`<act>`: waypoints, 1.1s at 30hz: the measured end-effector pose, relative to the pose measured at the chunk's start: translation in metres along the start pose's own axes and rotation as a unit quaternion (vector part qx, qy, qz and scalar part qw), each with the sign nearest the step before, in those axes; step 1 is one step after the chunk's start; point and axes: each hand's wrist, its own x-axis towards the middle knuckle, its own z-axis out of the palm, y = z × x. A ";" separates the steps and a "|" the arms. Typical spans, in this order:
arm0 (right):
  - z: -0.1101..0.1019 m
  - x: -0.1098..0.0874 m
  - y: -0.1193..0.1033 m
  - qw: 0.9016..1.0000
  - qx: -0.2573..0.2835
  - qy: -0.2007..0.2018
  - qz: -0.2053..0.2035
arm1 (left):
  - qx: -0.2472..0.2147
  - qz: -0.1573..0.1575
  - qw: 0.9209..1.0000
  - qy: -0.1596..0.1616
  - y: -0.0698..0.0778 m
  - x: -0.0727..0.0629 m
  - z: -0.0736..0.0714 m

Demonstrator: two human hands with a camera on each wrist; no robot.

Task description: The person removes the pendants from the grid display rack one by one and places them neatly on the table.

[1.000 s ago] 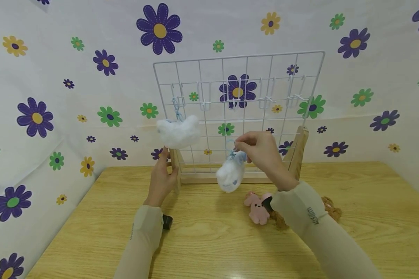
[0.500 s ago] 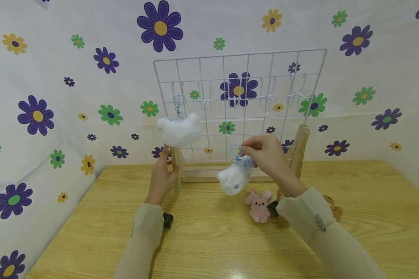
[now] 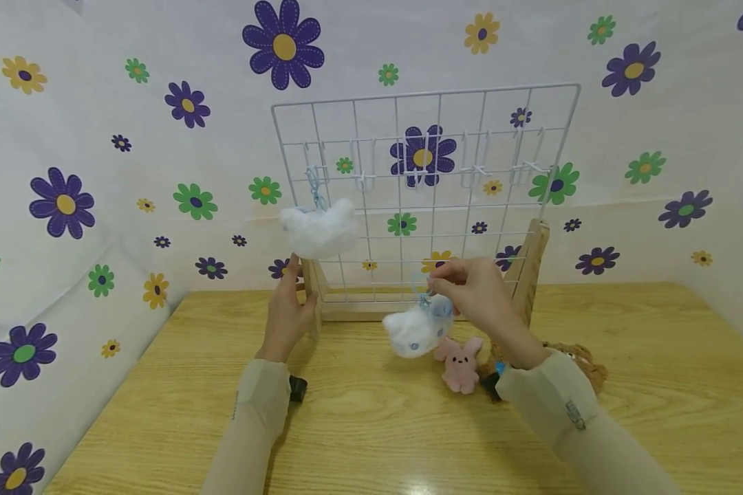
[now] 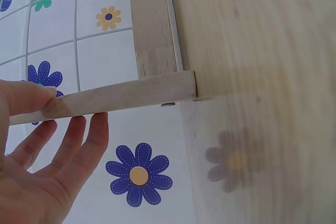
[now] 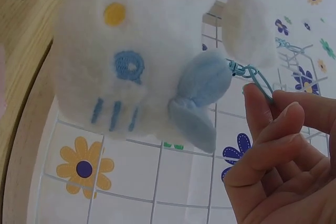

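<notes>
My right hand (image 3: 483,292) pinches the light blue ring of a white plush cat keychain (image 3: 416,331), which hangs in front of the grid, just above the table. In the right wrist view the cat's face (image 5: 92,59) shows blue eyes, a yellow nose and a blue bow; thumb and fingertip hold its ring (image 5: 264,85). My left hand (image 3: 285,317) grips the left wooden side post (image 4: 121,94) of the white wire grid rack (image 3: 439,95), thumb on one side and fingers on the other. Above that hand, a second white plush keychain (image 3: 322,230) hangs from the leftmost hook by a blue chain.
Several white hooks (image 3: 364,180) line the grid's upper rows. A pink plush bunny (image 3: 460,369) lies on the wooden table (image 3: 359,419), with brown plush toys (image 3: 585,371) to its right, partly behind my right forearm. A flowered cloth (image 3: 223,151) forms the backdrop.
My right hand has moved down and slightly right with the plush cat keychain, whose face has turned more towards the head camera. The left hand stays on the post.
</notes>
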 end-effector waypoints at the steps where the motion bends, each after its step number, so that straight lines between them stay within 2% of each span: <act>1: 0.000 -0.001 0.000 1.000 0.000 0.001 0.000 | 0.000 0.001 1.000 0.000 0.000 0.000 0.000; 13: 0.003 -0.016 0.007 1.000 -0.013 0.004 -0.023 | -0.003 -0.001 1.000 0.003 0.000 0.000 0.000; 18: 0.005 -0.024 0.006 0.999 -0.025 0.005 -0.020 | 0.000 -0.005 1.000 0.001 0.000 0.000 0.000; 23: 0.008 -0.032 0.004 1.000 -0.013 -0.003 -0.015 | 0.002 -0.003 1.000 0.006 -0.001 0.001 0.001; 27: 0.010 -0.036 0.005 1.000 0.001 -0.014 -0.027 | -0.003 -0.003 1.000 0.006 -0.001 0.002 0.001; 33: 0.013 -0.037 0.006 0.999 0.020 -0.037 0.005 | -0.002 -0.004 1.000 0.003 0.002 0.002 0.000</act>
